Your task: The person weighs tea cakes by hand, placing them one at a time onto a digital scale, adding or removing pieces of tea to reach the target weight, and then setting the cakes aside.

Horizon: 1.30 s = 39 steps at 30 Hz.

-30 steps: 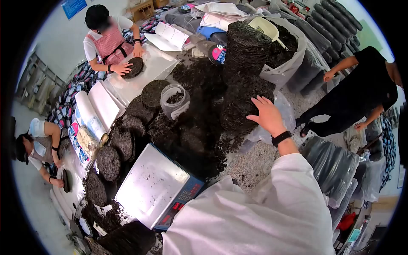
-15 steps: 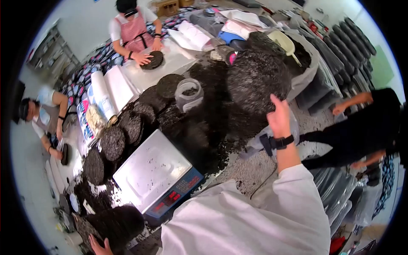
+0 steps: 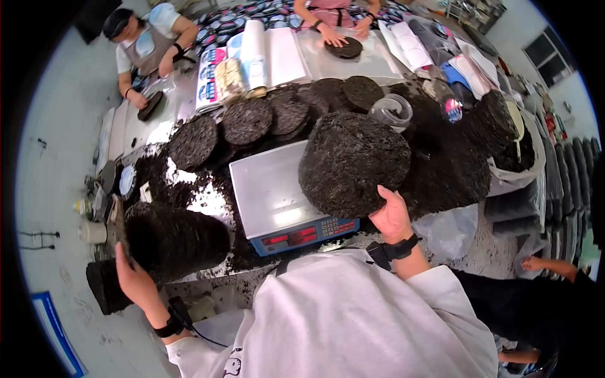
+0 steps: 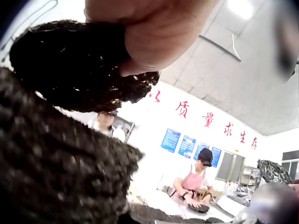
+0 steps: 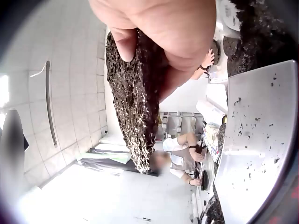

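Note:
My right hand pinches a thick round cake of dried seaweed by its edge, thumb on one face and fingers on the other. The cake is raised and overlaps the right part of the digital scale in the head view. At the left, my left hand grips a thinner round seaweed cake, seen between thumb and fingers in the left wrist view. That cake stands apart at the end of a row of seaweed cakes lying on its side. Red digits glow on the scale's display.
Several round seaweed cakes lean in a line behind the scale, with a clear plastic jar at their right end. A seaweed pile and a sack with a scoop stand right. Two people work across the table; another stands right.
The head view has turned left. My right hand has taken a seaweed cake from the pile and brought it left to the scale. My left hand has come into view at the sideways row.

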Each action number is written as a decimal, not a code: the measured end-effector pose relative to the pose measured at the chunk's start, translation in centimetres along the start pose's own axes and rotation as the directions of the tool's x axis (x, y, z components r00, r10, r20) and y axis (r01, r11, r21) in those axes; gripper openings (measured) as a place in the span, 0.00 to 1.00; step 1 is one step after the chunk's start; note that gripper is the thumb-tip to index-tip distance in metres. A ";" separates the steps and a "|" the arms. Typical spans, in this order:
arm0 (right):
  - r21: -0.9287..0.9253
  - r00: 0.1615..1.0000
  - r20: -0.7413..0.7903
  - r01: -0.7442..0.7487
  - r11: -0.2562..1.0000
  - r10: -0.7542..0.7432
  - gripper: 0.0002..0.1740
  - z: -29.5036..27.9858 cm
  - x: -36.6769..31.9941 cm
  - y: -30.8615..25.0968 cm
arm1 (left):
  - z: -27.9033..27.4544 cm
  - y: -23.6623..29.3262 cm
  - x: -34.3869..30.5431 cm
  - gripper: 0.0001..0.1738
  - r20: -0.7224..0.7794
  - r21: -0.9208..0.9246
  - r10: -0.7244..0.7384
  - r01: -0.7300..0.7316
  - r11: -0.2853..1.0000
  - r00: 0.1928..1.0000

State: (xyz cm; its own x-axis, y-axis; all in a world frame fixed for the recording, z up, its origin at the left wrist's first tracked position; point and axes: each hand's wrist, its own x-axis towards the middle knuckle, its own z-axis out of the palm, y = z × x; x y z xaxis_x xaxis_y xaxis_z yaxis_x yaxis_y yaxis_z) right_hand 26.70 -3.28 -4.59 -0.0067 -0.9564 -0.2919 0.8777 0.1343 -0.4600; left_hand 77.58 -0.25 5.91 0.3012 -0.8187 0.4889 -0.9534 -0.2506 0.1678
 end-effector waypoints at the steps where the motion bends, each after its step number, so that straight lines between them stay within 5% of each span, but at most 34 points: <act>1: -0.035 0.999 0.015 0.032 0.999 -0.031 0.28 0.6 0.1 0.3 | -0.8 -0.8 -0.1 0.20 -0.093 -0.078 -0.012 0.005 0.997 0.996; 5: -0.254 0.982 0.041 0.191 0.948 -0.187 0.24 3.9 0.6 1.8 | -2.2 -3.4 -1.5 0.18 -0.264 -0.185 -0.271 0.227 0.956 0.926; 6: -0.701 0.934 0.177 0.341 0.626 -0.311 0.24 4.1 1.0 3.7 | -2.7 -1.9 -2.2 0.19 -0.249 -0.403 -0.447 0.328 0.854 0.859; 7: -0.903 0.865 0.360 0.417 0.100 -0.349 0.23 3.9 1.2 5.0 | -3.1 -1.1 -2.5 0.19 -0.194 -0.603 -0.592 0.382 0.701 0.782; 8: -0.792 0.773 0.603 0.551 -0.262 -0.199 0.25 4.5 1.3 5.6 | -1.3 -5.3 -4.9 0.21 -0.337 0.173 0.023 0.038 0.984 0.941; 9: -0.646 0.762 0.648 0.557 -0.521 0.011 0.27 3.6 1.8 7.1 | -0.4 -5.2 -5.3 0.25 -0.327 0.102 -0.047 0.084 0.991 0.944; 11: -0.578 0.806 0.557 0.548 -0.605 0.199 0.28 1.6 1.1 10.1 | 0.2 -4.7 -5.2 0.26 -0.294 0.093 -0.030 0.060 0.994 0.955; 12: -0.629 0.817 0.548 0.544 -0.556 0.179 0.30 1.1 0.8 10.2 | -0.8 -0.1 -3.5 0.20 -0.190 -0.742 -0.515 0.222 0.633 0.836; 13: -0.628 0.817 0.545 0.547 -0.554 0.189 0.30 0.9 0.6 9.7 | -0.6 -0.6 -3.7 0.20 -0.187 -0.738 -0.521 0.231 0.634 0.833; 15: -0.680 0.842 0.540 0.425 -0.597 -0.015 0.27 0.5 -0.1 7.8 | -0.2 -1.9 -3.8 0.13 -0.354 -0.413 -0.269 0.108 0.904 0.895; 16: -0.705 0.855 0.516 0.392 -0.591 -0.048 0.26 0.3 -0.3 6.4 | -0.4 -1.5 -3.4 0.13 -0.347 -0.409 -0.262 0.106 0.906 0.901; 18: -0.770 0.852 0.503 0.364 -0.524 -0.147 0.24 0.3 -0.9 4.0 | -0.4 1.2 -2.1 0.14 -0.308 -0.864 -0.491 -0.024 0.503 0.815; 19: -0.809 0.859 0.476 0.343 -0.478 -0.189 0.24 0.4 -1.3 3.0 | 0.0 2.5 -2.1 0.14 -0.299 -0.864 -0.489 -0.014 0.504 0.819; 21: -0.843 0.845 0.462 0.324 -0.428 -0.269 0.22 0.4 -2.0 1.6 | 0.9 5.8 -2.3 0.14 -0.260 -0.558 -0.486 0.281 0.781 0.834; 23: -0.854 0.835 0.457 0.315 -0.415 -0.307 0.21 0.5 -2.7 0.9 | 1.1 12.4 -1.9 0.12 0.108 -0.763 -0.729 0.526 0.376 0.676; 25: -0.854 0.827 0.463 0.319 -0.412 -0.319 0.21 0.6 -3.4 0.7 | 4.8 15.3 -4.6 0.12 0.071 -0.664 -0.340 0.299 0.685 0.938; 26: -0.856 0.829 0.458 0.314 -0.410 -0.321 0.21 0.4 -3.6 0.7 | 7.2 16.1 -5.3 0.17 -0.054 -0.772 0.037 -0.065 0.632 0.998; 27: -0.843 0.840 0.458 0.305 -0.444 -0.293 0.21 0.0 -3.9 0.7 | 8.9 18.3 -5.1 0.22 -0.164 -0.768 0.354 -0.345 0.540 0.921; 29: -0.828 0.852 0.454 0.296 -0.476 -0.260 0.21 -0.7 -4.5 0.7 | 12.8 20.6 -7.5 0.27 -0.014 -0.612 0.678 -0.542 0.576 0.735; 31: -0.824 0.875 0.439 0.303 -0.478 -0.203 0.22 -1.3 -4.9 0.6 | 17.6 21.1 -10.7 0.33 0.272 -0.562 0.793 -0.579 0.591 0.545; 34: -0.809 0.878 0.443 0.303 -0.504 -0.183 0.23 -2.3 -4.9 -0.1 | 16.8 21.8 -11.3 0.48 0.358 -0.672 0.737 -0.391 0.630 0.573; 39: -0.842 0.855 0.471 0.363 -0.400 -0.215 0.21 -1.2 -2.8 -2.3 | 9.8 20.2 -5.8 0.46 0.253 -0.596 0.632 -0.397 0.698 0.732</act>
State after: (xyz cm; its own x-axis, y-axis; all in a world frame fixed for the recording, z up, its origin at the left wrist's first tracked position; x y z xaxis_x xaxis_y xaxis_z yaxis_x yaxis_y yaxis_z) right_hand 24.13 -0.63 -3.72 0.0310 -0.9692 0.2444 -0.7570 -0.1825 -0.6275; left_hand 56.40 -5.61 -1.95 -0.3863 -0.8887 0.2470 -0.7761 0.4579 0.4335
